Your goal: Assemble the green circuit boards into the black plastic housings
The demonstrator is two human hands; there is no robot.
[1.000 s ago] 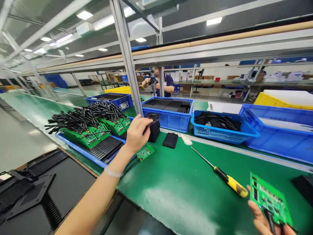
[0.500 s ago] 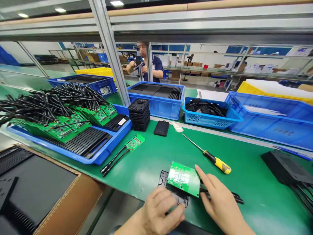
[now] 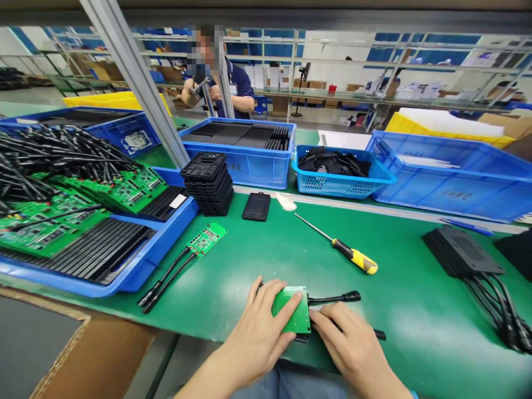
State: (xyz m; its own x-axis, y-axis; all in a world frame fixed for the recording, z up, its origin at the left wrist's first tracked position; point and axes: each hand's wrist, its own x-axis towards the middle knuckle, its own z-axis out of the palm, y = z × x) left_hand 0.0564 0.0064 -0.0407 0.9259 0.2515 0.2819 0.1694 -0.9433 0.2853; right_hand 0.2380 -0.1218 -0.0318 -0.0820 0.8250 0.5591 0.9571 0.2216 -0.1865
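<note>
A green circuit board (image 3: 297,316) lies over a black plastic case half (image 3: 302,338), which is mostly hidden under it near the bench's front edge. My left hand (image 3: 261,318) holds the board, its fingers over the left part and the far edge. At the board's right edge my right hand (image 3: 349,338) is closed, fingertips pinching around the near black cable (image 3: 379,334); the exact grip is partly hidden. The far cable (image 3: 334,300) sticks out to the right, past my fingers. Another circuit board (image 3: 208,239) with two cables rests to the left.
A yellow-black screwdriver (image 3: 353,257) lies beyond my hands. Stacked black cases (image 3: 210,185) and a single case (image 3: 256,206) stand at the back. Left is a blue tray (image 3: 137,271) of boards; a blue basket (image 3: 338,185) and cabled black units (image 3: 465,252) are right. A co-worker (image 3: 241,88) stands opposite.
The board has come down flatter on the case half. My left hand has moved from beside it onto it; my right hand has shifted from the board's edge to the cable side. The view has tilted down.
</note>
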